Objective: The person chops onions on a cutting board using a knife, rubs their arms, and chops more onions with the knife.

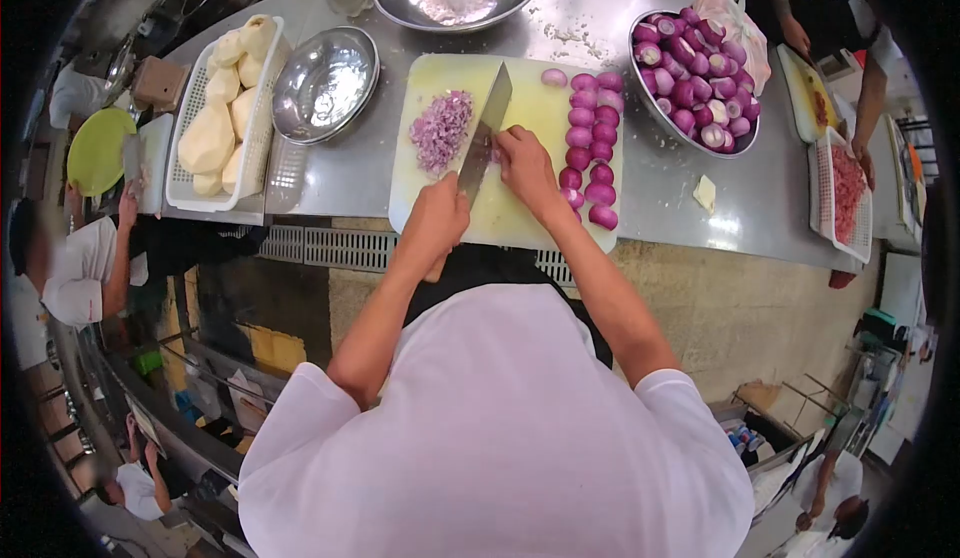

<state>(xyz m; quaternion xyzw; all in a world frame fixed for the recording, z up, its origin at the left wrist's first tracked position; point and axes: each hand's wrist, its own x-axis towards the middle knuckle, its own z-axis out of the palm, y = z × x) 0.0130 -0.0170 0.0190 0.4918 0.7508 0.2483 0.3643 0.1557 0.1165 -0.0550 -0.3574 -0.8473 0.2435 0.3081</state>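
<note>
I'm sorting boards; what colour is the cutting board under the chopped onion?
The cutting board is pale yellow, whitish toward its edges; best in the head view.

One wide, round view is looking out from the wearer's head, facing forward and steeply down. A white shirt (560,428) is looming close at six o'clock, the cutting board (500,220) is lying within arm's reach towards twelve, the steel table (330,183) is spreading from ten to three, and a co-worker (85,268) is standing farther off at nine.
</note>
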